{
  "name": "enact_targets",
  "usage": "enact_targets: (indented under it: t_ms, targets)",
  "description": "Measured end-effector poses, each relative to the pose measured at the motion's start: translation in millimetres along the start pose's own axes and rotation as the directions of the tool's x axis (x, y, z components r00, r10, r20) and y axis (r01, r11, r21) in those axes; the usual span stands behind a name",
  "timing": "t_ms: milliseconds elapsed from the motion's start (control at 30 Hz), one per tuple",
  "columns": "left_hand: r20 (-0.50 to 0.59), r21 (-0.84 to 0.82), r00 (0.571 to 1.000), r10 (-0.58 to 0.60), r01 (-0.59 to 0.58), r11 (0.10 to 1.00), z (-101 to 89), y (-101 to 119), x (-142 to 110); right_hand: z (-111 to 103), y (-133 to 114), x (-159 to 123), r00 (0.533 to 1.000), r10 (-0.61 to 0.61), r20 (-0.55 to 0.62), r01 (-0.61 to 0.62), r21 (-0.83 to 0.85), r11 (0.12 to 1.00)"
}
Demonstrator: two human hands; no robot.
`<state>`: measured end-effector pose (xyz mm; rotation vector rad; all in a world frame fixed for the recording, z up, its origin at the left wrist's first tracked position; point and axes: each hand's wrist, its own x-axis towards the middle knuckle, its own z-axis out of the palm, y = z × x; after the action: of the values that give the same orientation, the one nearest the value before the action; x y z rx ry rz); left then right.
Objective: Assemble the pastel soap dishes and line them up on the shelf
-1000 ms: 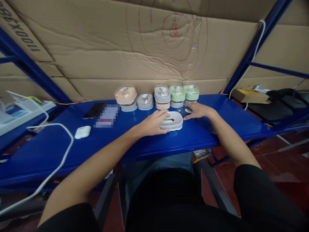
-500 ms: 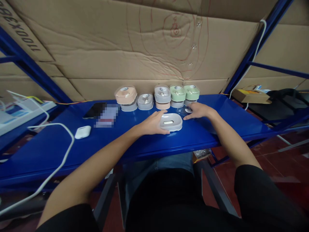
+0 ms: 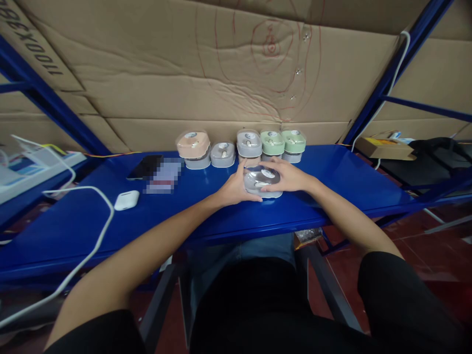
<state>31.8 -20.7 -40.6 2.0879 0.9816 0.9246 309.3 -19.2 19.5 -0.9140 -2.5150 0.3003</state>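
Two bare hands at work near the front edge of the blue tabletop (image 3: 199, 211). Left hand (image 3: 233, 188): fingers curved round one end of a gray box (image 3: 273, 195), holding it, thumb along the near side. Right hand (image 3: 294, 177): fingers gripping a clear lid (image 3: 254, 181), which lies over the box; whether it is fully seated, cannot tell. A round sticker (image 3: 268, 173) shows on the lid.

Just behind the hands, a row of lidded boxes. From the left: a peach box (image 3: 192, 146) stacked on a gray one, a single gray one (image 3: 223, 156), a gray one (image 3: 249, 146) on a peach one, then two green boxes (image 3: 272, 143), each on a gray base.

Well off to the left, a dark phone (image 3: 145, 167) beside a pixelated patch (image 3: 164, 178); nearer the edge, a white case (image 3: 126, 200) and a white cable (image 3: 96, 241). Cardboard (image 3: 147, 73) stands behind the tabletop.
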Motion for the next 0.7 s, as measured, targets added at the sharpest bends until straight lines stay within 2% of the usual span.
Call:
enact_targets:
  t_ms: [167, 400, 600, 700]
  targets:
    - [0.025, 0.013, 1.0, -0.004, 0.004, 1.0, -5.1, 7.7, -1.4, 7.1, -1.9, -1.8, 1.0, 0.01, 0.02, -0.01, -0.038, 0.999]
    - [0.058, 0.095, 0.998, -0.029, 0.023, 0.995, -10.7, 19.4, -2.7, 10.8, -12.3, -7.7, 0.993, 0.1, 0.067, -0.096, -0.068, 0.993]
    - [0.069, 0.133, 0.998, 0.009, -0.018, 0.991, -12.7, 23.7, -3.2, 17.2, -13.0, -12.6, 0.991, 0.133, 0.031, -0.131, -0.05, 0.99]
    - [0.055, 0.173, 0.998, -0.007, -0.003, 0.985, -13.5, 24.0, -2.4, 21.4, -10.4, -12.5, 0.995, 0.103, 0.005, -0.103, 0.014, 0.995]
